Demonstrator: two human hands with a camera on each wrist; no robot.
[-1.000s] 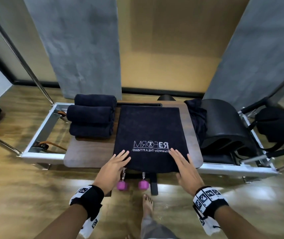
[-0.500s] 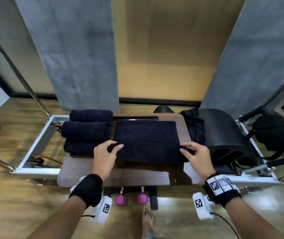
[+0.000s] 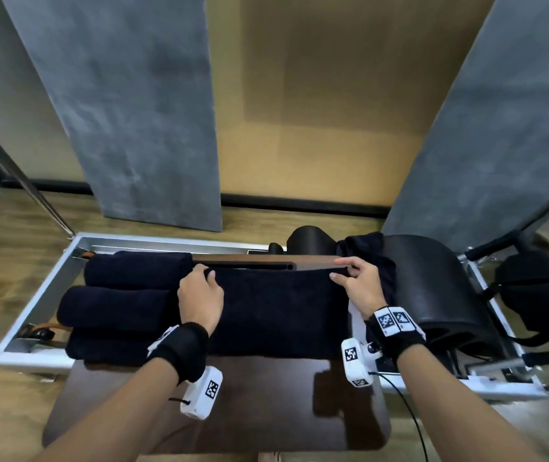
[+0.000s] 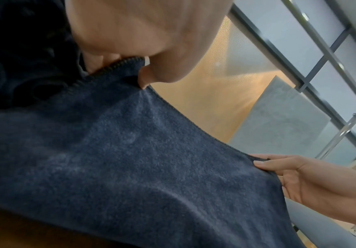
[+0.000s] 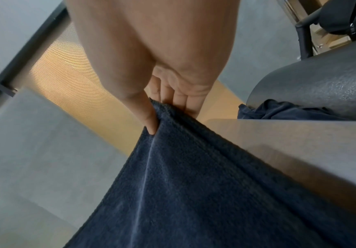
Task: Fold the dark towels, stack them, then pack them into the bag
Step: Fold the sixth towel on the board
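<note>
A dark navy towel lies folded in half across the brown wooden board. My left hand pinches its far left corner, and my right hand pinches its far right corner, both at the board's far edge. The left wrist view shows the towel with its hem caught between thumb and fingers. In the right wrist view the towel hangs from thumb and fingers of that hand. Three folded dark towels lie side by side at the left. The black bag sits at the far right.
A crumpled dark towel lies against a black padded barrel on the right. The board rests on a metal frame. Grey wall panels and slanted metal poles stand behind and left. A cable trails from my right wrist.
Both hands took the towel's near edge and carried it away from me to the far edge, folding it in half; the printed logo is now hidden.
</note>
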